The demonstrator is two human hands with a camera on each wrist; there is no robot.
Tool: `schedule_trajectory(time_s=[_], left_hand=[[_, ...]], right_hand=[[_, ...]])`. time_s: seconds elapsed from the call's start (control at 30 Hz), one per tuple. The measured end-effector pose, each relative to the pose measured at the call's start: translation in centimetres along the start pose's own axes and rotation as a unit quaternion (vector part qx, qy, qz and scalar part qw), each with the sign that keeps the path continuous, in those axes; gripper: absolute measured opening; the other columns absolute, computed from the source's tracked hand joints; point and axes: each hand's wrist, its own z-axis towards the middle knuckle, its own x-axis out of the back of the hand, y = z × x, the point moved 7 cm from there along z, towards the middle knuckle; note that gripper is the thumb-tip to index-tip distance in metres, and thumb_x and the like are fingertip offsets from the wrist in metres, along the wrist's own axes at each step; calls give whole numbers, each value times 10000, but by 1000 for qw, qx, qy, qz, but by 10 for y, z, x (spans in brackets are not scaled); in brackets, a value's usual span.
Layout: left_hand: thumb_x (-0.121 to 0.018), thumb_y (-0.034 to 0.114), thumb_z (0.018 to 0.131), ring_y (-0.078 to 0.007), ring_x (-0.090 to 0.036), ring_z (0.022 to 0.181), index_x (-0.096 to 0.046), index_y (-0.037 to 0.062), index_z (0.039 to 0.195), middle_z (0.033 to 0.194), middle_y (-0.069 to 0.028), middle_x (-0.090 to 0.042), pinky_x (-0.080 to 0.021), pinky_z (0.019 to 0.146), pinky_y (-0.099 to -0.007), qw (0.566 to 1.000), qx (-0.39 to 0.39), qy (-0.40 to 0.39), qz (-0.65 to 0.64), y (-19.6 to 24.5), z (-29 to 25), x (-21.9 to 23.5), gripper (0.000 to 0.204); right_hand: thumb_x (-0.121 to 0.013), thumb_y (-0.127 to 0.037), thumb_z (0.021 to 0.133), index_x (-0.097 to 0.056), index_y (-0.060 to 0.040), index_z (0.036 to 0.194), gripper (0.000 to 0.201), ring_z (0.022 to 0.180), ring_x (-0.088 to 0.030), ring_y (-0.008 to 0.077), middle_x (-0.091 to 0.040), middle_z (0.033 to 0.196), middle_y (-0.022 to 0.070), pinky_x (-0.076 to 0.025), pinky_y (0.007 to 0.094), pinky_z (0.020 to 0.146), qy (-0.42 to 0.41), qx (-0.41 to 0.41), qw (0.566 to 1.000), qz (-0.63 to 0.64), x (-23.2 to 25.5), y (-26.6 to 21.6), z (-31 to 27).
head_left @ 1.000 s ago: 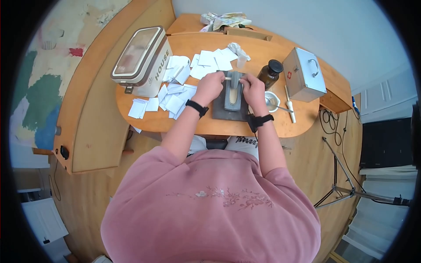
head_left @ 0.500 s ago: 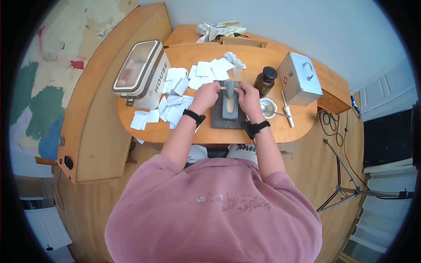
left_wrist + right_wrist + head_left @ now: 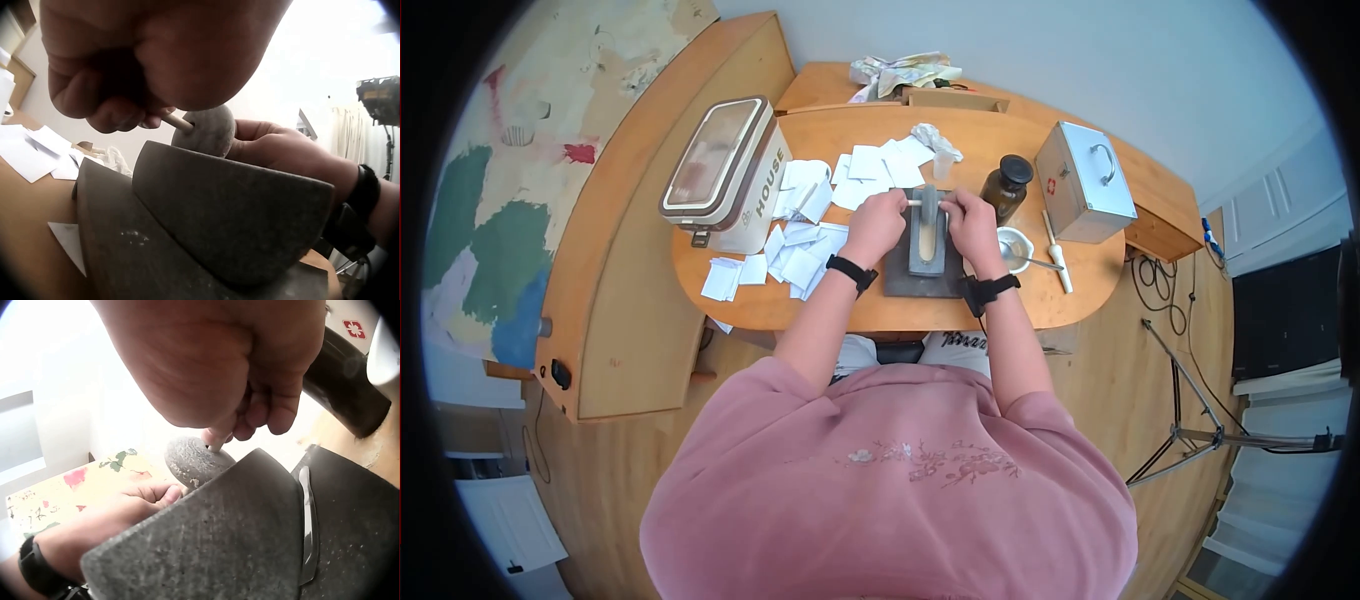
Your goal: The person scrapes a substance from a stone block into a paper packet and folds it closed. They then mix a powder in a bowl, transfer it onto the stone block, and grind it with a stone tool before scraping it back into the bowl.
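A grey stone grinding wheel (image 3: 929,204) stands on edge in the far part of a boat-shaped stone trough (image 3: 927,264). Pale powder lies along the trough's hollow. My left hand (image 3: 877,226) grips the wooden rod (image 3: 178,121) on the wheel's left side, its fingers curled round it. On the right, my right hand (image 3: 972,232) pinches the other end of the rod close to the wheel. The right wrist view shows pale residue on the face of the wheel (image 3: 190,464). Beneath the trough lies a dark flat slab (image 3: 902,284).
White paper squares (image 3: 800,262) lie to the left, beside a lidded box (image 3: 740,225) marked HOUSE. Right of the slab are a dark jar (image 3: 1006,188), a white bowl (image 3: 1012,240) with a spoon, a pale stick-like tool (image 3: 1056,252) and a silver case (image 3: 1090,185). Crumpled plastic (image 3: 940,143) lies behind.
The head view has tilted, so the table sits lower in the picture. Both hands keep hold of the rod, and the wheel stays in the far part of the trough.
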Motion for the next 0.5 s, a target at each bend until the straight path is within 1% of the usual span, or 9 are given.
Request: schedule_trajectory(time_s=[0.03, 0.1, 0.13, 0.17, 0.2, 0.27, 0.33, 0.4, 0.5], left_hand=[[-619, 77, 1009, -495, -730, 947, -711, 58, 1001, 945, -237, -767, -562, 799, -607, 1000, 0, 0, 1, 0, -6, 1, 95], [-617, 79, 1018, -491, -732, 950, -706, 59, 997, 942, -236, -764, -559, 793, -607, 1000, 10, -27, -6, 0, -34, -5, 94], [-617, 79, 1018, -491, -732, 950, -706, 59, 997, 942, -236, -764, -559, 793, -607, 1000, 10, -29, -7, 1, -46, -6, 94], [-614, 77, 1019, -493, -730, 941, -701, 63, 994, 938, -235, -761, -556, 787, -612, 1000, 12, -22, -16, 2, -58, -5, 91], [-611, 74, 1020, -496, -729, 932, -696, 67, 990, 934, -234, -757, -554, 781, -616, 1000, 14, -15, -24, 3, -63, -4, 90], [-606, 68, 1018, -495, -726, 919, -686, 72, 985, 926, -230, -751, -549, 769, -618, 999, 17, -26, -9, 2, -57, -5, 86], [-607, 67, 1015, -489, -728, 921, -683, 74, 982, 915, -226, -749, -550, 771, -615, 1000, -23, -16, 1, -4, -28, -9, 83], [-606, 70, 1016, -481, -733, 942, -690, 69, 991, 926, -221, -758, -557, 780, -601, 999, -31, -13, 8, -5, -4, -5, 88], [-614, 105, 1036, -473, -738, 970, -707, 65, 1023, 977, -214, -778, -563, 800, -598, 998, -30, -47, 12, -2, 7, -1, 102]], right_hand=[[-754, -29, 988, -710, 31, 980, 75, 883, -725, 498, -731, 905, 271, -575, 504, 757, 0, 2, 1000, 15, 1, -1, -8], [-750, -29, 992, -711, 31, 983, 72, 886, -728, 495, -735, 907, 269, -576, 501, 759, -10, -6, 1000, 11, 3, -6, -34], [-747, -28, 996, -712, 30, 987, 69, 889, -732, 492, -740, 909, 266, -578, 499, 761, -19, -14, 1000, 7, 4, -9, -47], [-740, -27, 1001, -706, 28, 980, 68, 896, -733, 492, -741, 909, 263, -578, 502, 762, -5, -23, 1000, 19, 6, -14, -58], [-740, -27, 1001, -706, 28, 980, 68, 896, -733, 492, -741, 909, 263, -578, 502, 762, -3, -24, 1000, 18, 7, -15, -56], [-743, -25, 1000, -701, 28, 971, 74, 898, -733, 492, -742, 909, 261, -578, 508, 763, 5, -10, 1000, -8, 7, -19, -58], [-752, -26, 992, -701, 26, 964, 79, 897, -728, 496, -740, 909, 260, -580, 515, 767, 6, -23, 1000, -6, 3, -11, -41], [-761, -31, 985, -704, 26, 964, 83, 903, -727, 499, -745, 920, 260, -580, 522, 771, 41, 14, 999, -8, 3, -12, -24], [-765, -30, 980, -702, 29, 961, 88, 903, -728, 501, -747, 925, 262, -579, 526, 771, 46, 4, 999, -14, 2, -11, -24]])
